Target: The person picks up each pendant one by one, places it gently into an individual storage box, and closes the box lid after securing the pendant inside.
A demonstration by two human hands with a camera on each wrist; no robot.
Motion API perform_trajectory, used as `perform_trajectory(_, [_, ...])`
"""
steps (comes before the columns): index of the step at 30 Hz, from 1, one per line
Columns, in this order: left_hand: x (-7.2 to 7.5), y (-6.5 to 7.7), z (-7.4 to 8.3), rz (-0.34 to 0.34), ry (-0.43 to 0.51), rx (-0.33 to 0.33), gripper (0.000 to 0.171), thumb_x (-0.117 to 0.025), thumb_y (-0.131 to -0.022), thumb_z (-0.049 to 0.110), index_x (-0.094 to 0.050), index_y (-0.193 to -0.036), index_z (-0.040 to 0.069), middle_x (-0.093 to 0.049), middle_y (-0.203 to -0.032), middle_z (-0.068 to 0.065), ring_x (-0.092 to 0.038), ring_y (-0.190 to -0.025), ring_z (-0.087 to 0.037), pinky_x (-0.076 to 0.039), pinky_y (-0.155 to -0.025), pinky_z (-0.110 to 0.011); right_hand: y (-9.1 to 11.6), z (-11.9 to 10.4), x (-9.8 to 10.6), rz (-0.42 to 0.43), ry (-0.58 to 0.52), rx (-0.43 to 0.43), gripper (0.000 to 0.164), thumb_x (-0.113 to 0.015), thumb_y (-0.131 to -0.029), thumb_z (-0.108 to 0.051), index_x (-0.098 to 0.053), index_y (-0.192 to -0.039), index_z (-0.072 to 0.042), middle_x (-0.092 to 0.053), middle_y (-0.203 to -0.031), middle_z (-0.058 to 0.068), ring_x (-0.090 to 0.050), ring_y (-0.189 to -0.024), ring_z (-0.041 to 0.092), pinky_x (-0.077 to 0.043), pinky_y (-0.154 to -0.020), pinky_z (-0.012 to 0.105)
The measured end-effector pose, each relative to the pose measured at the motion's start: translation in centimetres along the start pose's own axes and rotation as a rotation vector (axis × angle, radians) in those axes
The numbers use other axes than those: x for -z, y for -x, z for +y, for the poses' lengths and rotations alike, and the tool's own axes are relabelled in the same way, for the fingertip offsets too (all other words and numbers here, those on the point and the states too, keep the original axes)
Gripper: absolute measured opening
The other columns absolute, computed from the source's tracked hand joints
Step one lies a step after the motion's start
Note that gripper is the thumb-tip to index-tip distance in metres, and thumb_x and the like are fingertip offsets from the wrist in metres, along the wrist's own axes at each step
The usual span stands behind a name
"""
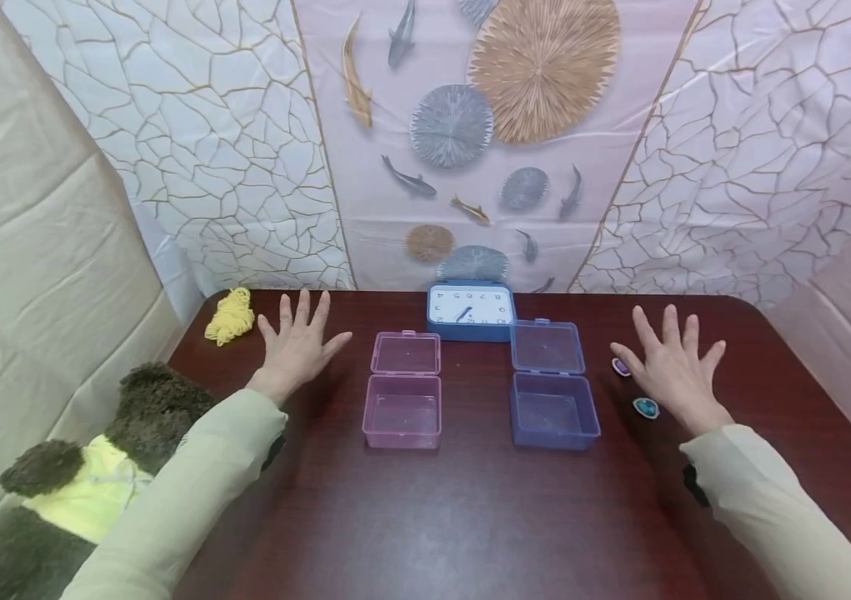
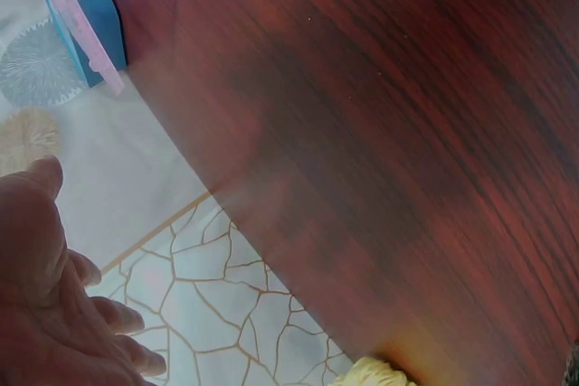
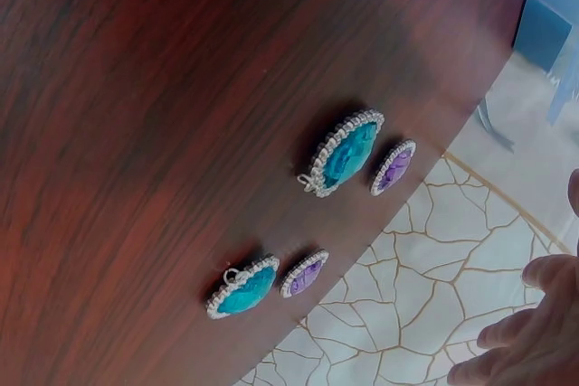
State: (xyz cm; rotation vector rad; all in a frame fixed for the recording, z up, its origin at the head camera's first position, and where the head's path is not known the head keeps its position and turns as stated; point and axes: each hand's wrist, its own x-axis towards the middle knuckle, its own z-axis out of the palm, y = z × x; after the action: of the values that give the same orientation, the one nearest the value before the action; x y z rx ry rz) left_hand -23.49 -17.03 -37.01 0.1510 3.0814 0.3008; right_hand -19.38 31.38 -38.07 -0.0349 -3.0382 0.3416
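Both hands hover over the dark red table with fingers spread and straight, holding nothing. My left hand (image 1: 296, 346) is between a bundle of yellow yarn (image 1: 230, 317) and a pink plastic box (image 1: 402, 412) with its lid raised. My right hand (image 1: 673, 367) is to the right of a blue plastic box (image 1: 554, 412), also with its lid up. Near that hand lie a teal pendant (image 1: 646, 407) and a purple one (image 1: 622, 367). The right wrist view shows two teal pendants (image 3: 348, 153) and two purple pendants (image 3: 394, 167), each with a silvery beaded rim; the hand hides some of them in the head view.
A blue clock (image 1: 470, 310) with a white face stands upside down at the back edge, behind the boxes. At the left, a brown plush toy (image 1: 158, 412) in yellow clothing sits beside the left sleeve. A patterned cloth (image 1: 245, 167) hangs behind the table (image 1: 463, 517).
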Motion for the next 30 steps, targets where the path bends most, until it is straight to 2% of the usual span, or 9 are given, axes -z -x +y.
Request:
perform_trajectory(8, [0.2, 0.0, 0.1, -0.001, -0.011, -0.006, 0.077, -0.037, -0.095, 0.056, -0.007, -0.152, 0.014, 0.003, -0.157, -0.019, 0.012, -0.141, -0.043, 0.005, -0.106, -0.072, 0.3, 0.7, 0.4, 0.007, -0.032, -0.003, 0.075, -0.032, -0.096, -0.058, -0.012, -0.151, -0.012, -0.001, -0.149, 0.036, 0.012, -0.135, 0.054, 0.011, -0.096, 0.080])
perform_trajectory(10, [0.2, 0.2, 0.2, 0.001, 0.000, -0.010, 0.078, -0.037, -0.095, 0.057, -0.007, -0.152, 0.013, 0.002, -0.157, -0.019, 0.011, -0.141, -0.043, 0.004, -0.107, -0.072, 0.4, 1.0, 0.4, 0.028, -0.055, 0.001, 0.073, -0.035, -0.097, -0.054, -0.014, -0.151, -0.011, -0.003, -0.148, 0.037, 0.009, -0.136, 0.053, 0.010, -0.098, 0.079])
perform_trajectory(12, [0.1, 0.5, 0.3, 0.006, 0.056, -0.018, 0.078, -0.037, -0.095, 0.057, -0.008, -0.152, 0.012, 0.000, -0.157, -0.020, 0.009, -0.141, -0.044, 0.002, -0.108, -0.071, 0.5, 1.1, 0.3, 0.085, -0.091, 0.023, 0.067, -0.043, -0.097, -0.045, -0.022, -0.148, -0.007, -0.013, -0.146, 0.038, -0.003, -0.137, 0.054, 0.000, -0.101, 0.078])
perform_trajectory(14, [0.0, 1.0, 0.5, 0.001, 0.170, -0.045, 0.079, -0.038, -0.095, 0.056, -0.008, -0.152, 0.009, -0.003, -0.156, -0.020, 0.005, -0.141, -0.045, 0.000, -0.110, -0.069, 0.6, 1.1, 0.2, 0.156, -0.148, 0.060, 0.058, -0.051, -0.096, -0.032, -0.034, -0.142, -0.001, -0.029, -0.140, 0.038, -0.022, -0.131, 0.054, -0.016, -0.101, 0.074])
perform_trajectory(16, [-0.3, 1.8, 0.5, -0.019, 0.324, -0.074, 0.081, -0.041, -0.095, 0.055, -0.009, -0.151, 0.007, -0.008, -0.156, -0.020, -0.002, -0.142, -0.043, -0.006, -0.113, -0.063, 0.4, 1.2, -0.1, 0.213, -0.219, 0.101, 0.047, -0.057, -0.093, -0.019, -0.046, -0.132, 0.005, -0.046, -0.126, 0.037, -0.042, -0.116, 0.051, -0.033, -0.092, 0.068])
perform_trajectory(19, [-0.9, 3.2, 0.6, -0.093, 0.607, -0.115, 0.083, -0.051, -0.093, 0.047, -0.010, -0.151, 0.005, -0.014, -0.155, -0.019, -0.014, -0.141, -0.040, -0.017, -0.115, -0.054, 0.0, 1.1, -0.8, 0.215, -0.302, 0.132, 0.034, -0.061, -0.090, -0.009, -0.056, -0.118, 0.009, -0.060, -0.105, 0.032, -0.056, -0.094, 0.047, -0.044, -0.077, 0.059])
perform_trajectory(24, [-2.7, 5.5, 0.1, -0.255, 0.960, -0.216, 0.088, -0.067, -0.087, 0.022, -0.010, -0.149, -0.001, -0.014, -0.155, -0.021, -0.017, -0.140, -0.041, -0.023, -0.114, -0.049, -0.6, 1.6, -1.9, 0.120, -0.327, 0.104, 0.032, -0.063, -0.088, -0.008, -0.059, -0.113, 0.011, -0.064, -0.101, 0.031, -0.061, -0.086, 0.043, -0.049, -0.072, 0.054])
perform_trajectory(27, [-3.9, 6.4, -0.2, -0.338, 1.044, -0.276, 0.095, -0.073, -0.082, 0.016, -0.008, -0.148, -0.004, -0.012, -0.154, -0.024, -0.015, -0.141, -0.041, -0.021, -0.114, -0.049, -0.9, 2.1, -2.5, 0.079, -0.307, 0.077, 0.032, -0.064, -0.086, -0.008, -0.059, -0.111, 0.012, -0.063, -0.103, 0.032, -0.060, -0.089, 0.044, -0.047, -0.074, 0.054])
perform_trajectory(30, [-4.9, 6.8, -0.2, -0.386, 1.104, -0.285, 0.100, -0.077, -0.077, 0.014, -0.008, -0.147, -0.006, -0.011, -0.154, -0.025, -0.015, -0.141, -0.040, -0.020, -0.115, -0.048, -1.3, 2.3, -2.9, 0.037, -0.290, 0.049, 0.034, -0.064, -0.087, -0.011, -0.059, -0.110, 0.013, -0.061, -0.106, 0.033, -0.056, -0.095, 0.047, -0.045, -0.078, 0.057])
